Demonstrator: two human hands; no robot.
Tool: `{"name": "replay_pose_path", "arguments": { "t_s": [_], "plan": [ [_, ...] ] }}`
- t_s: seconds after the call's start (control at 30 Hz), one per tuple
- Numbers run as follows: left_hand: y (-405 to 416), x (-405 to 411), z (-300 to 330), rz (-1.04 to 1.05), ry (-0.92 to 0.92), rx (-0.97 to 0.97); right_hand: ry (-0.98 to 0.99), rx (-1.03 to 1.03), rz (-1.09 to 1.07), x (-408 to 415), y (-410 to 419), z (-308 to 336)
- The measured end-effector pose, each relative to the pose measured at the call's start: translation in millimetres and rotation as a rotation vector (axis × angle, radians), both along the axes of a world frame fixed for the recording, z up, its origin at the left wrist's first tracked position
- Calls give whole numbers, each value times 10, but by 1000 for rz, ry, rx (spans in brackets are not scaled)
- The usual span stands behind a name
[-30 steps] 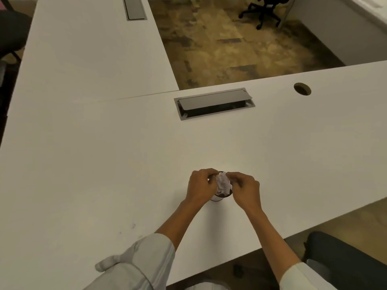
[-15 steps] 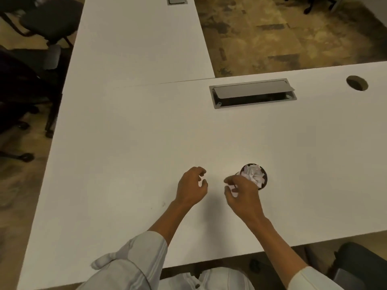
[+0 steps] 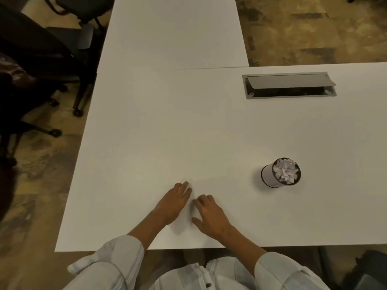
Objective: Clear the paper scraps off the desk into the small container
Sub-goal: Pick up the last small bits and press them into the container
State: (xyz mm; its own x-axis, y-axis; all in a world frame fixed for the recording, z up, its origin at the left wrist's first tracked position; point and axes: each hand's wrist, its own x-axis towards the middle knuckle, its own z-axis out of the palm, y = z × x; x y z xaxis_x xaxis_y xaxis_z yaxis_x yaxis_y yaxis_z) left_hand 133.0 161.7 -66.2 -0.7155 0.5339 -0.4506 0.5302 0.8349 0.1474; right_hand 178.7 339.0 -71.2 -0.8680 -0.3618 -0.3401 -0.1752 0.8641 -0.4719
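While both hands lie on the white desk (image 3: 167, 132) near its front edge, nothing is held in either one. From the head camera, the left hand (image 3: 174, 203) rests palm down, fingers stretched forward and close together, flat against the surface. Just beside it, the right hand (image 3: 210, 215) also lies palm down, its thumb spread out to the side and its fingers loosely extended; the fingertips of the two hands are near each other but I cannot tell whether they touch. Pale rolled-up sleeves cover both forearms up to the elbows.

Off to the right, well apart from the hands, the small container (image 3: 279, 173) stands upright on the desk, a round cup with a dark rim. It is packed to the top with crumpled paper scraps (image 3: 285, 171), white and bunched together. Farther back on the right, a grey cable tray (image 3: 290, 85) is set into the desk with its lid tipped open. Dark office chairs (image 3: 39, 59) stand on the floor to the left.
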Motion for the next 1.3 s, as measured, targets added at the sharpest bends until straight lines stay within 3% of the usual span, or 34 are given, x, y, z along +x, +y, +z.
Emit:
{"name": "replay_pose_path", "arguments": {
  "t_s": [0.13,0.3,0.37,0.53,0.67,1.0,1.17,1.3],
  "plan": [
    [-62,195,-10,37,-16,-2,148,21,115,113,-113,-43],
    [-159,388,31,239,-88,160,216,72,-7,101,-55,-57],
    [-184,458,29,325,-78,126,214,119,2,77,-78,-56],
    [-179,507,37,288,3,32,217,73,232,261,-134,-107],
    [-145,524,20,427,2,119,290,20,365,454,44,-173],
    [-112,483,94,815,10,348,288,-23,28,422,454,-28],
    [-94,594,139,938,-7,473,132,-19,-301,500,569,-11],
    [-46,630,155,993,-11,536,16,-60,-339,568,452,-33]
  ]
}}
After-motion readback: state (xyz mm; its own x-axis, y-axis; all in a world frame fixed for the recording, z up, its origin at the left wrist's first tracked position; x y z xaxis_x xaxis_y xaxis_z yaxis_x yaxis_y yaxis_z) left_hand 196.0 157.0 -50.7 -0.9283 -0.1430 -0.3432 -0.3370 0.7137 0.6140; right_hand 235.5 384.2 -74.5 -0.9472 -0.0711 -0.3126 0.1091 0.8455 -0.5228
